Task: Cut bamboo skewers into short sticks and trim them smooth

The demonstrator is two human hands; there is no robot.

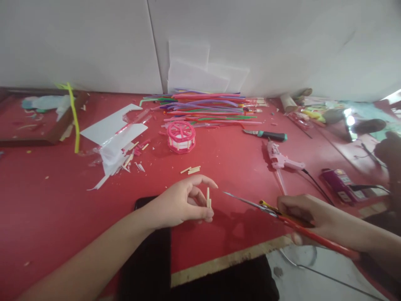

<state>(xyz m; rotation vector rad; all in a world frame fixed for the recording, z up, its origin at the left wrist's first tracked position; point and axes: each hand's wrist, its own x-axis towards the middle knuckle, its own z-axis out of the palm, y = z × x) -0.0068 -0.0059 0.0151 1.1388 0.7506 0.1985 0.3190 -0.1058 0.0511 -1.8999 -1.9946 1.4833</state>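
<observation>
My left hand (184,205) pinches short pieces of wooden stick (208,196) upright between thumb and fingers, with the index finger curved above them. Closed around a pair of scissors (294,225) with red handles, my right hand (307,213) is to the right. The thin metal tip points at the sticks and stays apart from them. A yellow, pencil-like rod (265,204) also shows along the scissors under the right fingers. Just beyond my left hand lie a few cut stick pieces (193,169). Farther back stands a small pink wheel-topped frame (181,137) with stick posts and a white middle.
Bundled coloured pipe cleaners (206,106) lie at the back. A utility knife (266,135), a pink glue gun (282,158) and a purple box (340,184) are to the right. White paper (109,125) and scraps lie left; a dark phone-like slab (147,251) is under my left arm.
</observation>
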